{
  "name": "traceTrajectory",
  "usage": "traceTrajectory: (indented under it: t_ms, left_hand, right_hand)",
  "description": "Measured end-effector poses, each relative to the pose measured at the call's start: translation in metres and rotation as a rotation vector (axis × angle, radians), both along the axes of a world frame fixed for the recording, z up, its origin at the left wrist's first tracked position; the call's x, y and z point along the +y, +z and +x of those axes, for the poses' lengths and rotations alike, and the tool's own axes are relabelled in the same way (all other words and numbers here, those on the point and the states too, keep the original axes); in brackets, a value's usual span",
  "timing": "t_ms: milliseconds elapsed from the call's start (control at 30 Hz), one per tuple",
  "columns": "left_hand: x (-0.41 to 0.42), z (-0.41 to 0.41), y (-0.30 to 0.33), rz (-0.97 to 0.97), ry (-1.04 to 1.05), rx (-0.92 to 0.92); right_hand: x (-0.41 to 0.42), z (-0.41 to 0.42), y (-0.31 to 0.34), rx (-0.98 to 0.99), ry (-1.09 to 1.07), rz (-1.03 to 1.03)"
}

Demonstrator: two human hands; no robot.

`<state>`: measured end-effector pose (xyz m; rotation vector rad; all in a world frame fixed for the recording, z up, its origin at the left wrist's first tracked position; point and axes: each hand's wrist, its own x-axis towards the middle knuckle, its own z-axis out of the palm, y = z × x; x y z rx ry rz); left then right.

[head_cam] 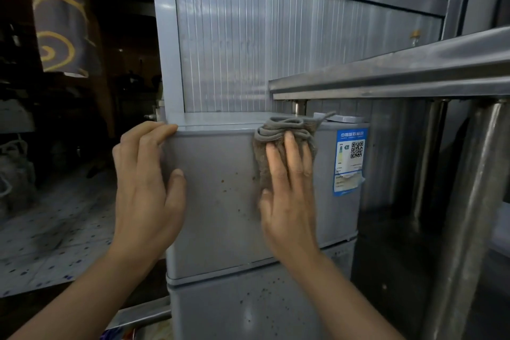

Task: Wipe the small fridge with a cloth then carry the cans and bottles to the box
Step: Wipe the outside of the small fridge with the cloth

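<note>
The small grey fridge (220,201) fills the centre, its upper door speckled with brown spots. My right hand (288,190) presses a crumpled grey-brown cloth (287,125) flat against the upper door, fingers straight, near the top edge. My left hand (149,182) grips the door's top left corner, its fingers over the top edge and its thumb on the front. No cans, bottles or box are in view.
A blue energy label (350,160) is stuck on the door's right side. A steel counter (400,74) on tube legs stands close on the right. A ribbed grey panel (276,44) rises behind the fridge. Tiled floor (55,229) lies to the left.
</note>
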<state>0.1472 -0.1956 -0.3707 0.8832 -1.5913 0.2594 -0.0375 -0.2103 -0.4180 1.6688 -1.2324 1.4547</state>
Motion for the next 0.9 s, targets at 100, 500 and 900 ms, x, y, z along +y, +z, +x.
traceTrajectory:
  t_ms: [100, 500, 900]
  left_hand:
    - [0.000, 0.002, 0.003, -0.010, 0.009, 0.003]
    - [0.007, 0.024, 0.002, 0.082, -0.153, -0.020]
    - [0.016, 0.053, -0.011, 0.267, -0.437, 0.087]
  right_hand:
    - [-0.003, -0.029, 0.004, -0.197, -0.028, 0.017]
    - [0.009, 0.048, -0.005, 0.128, 0.023, 0.043]
    - [0.010, 0.103, 0.004, 0.172, 0.055, 0.044]
